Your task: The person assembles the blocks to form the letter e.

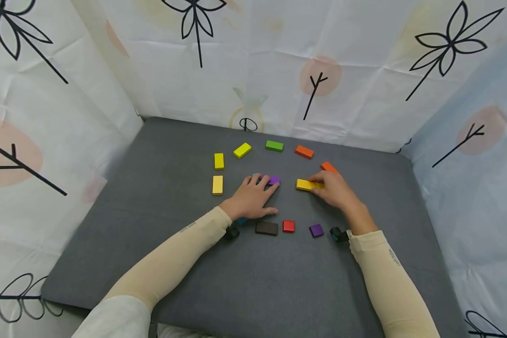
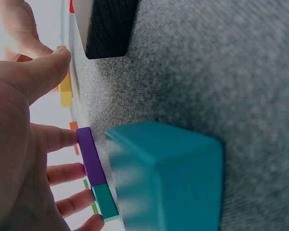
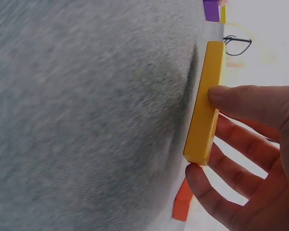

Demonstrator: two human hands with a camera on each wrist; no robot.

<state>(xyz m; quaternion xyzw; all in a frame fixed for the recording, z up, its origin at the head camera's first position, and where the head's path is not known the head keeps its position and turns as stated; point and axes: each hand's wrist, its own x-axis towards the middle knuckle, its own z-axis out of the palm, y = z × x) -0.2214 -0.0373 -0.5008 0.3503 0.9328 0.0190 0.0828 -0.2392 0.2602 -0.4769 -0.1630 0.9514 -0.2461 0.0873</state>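
My right hand (image 1: 335,190) pinches a long yellow block (image 3: 204,106) between thumb and fingers; a shadow lies beside it on the grey table. To its left, my left hand (image 1: 250,198) reaches over the table with fingers spread and nearly straight. Its fingertips touch a purple block (image 2: 90,156) and a smaller teal block (image 2: 105,201), which stand end to end. Under the left wrist sits another teal block (image 2: 183,178), mostly hidden in the head view. A dark brown block (image 1: 266,228) and a red block (image 1: 288,226) lie nearer the body.
Around the hands lie yellow blocks (image 1: 217,185), a green block (image 1: 274,146), an orange block (image 1: 304,151), a red-orange block (image 1: 328,166) and a dark purple block (image 1: 316,230). Patterned white curtains (image 1: 270,61) enclose the grey table (image 1: 173,155).
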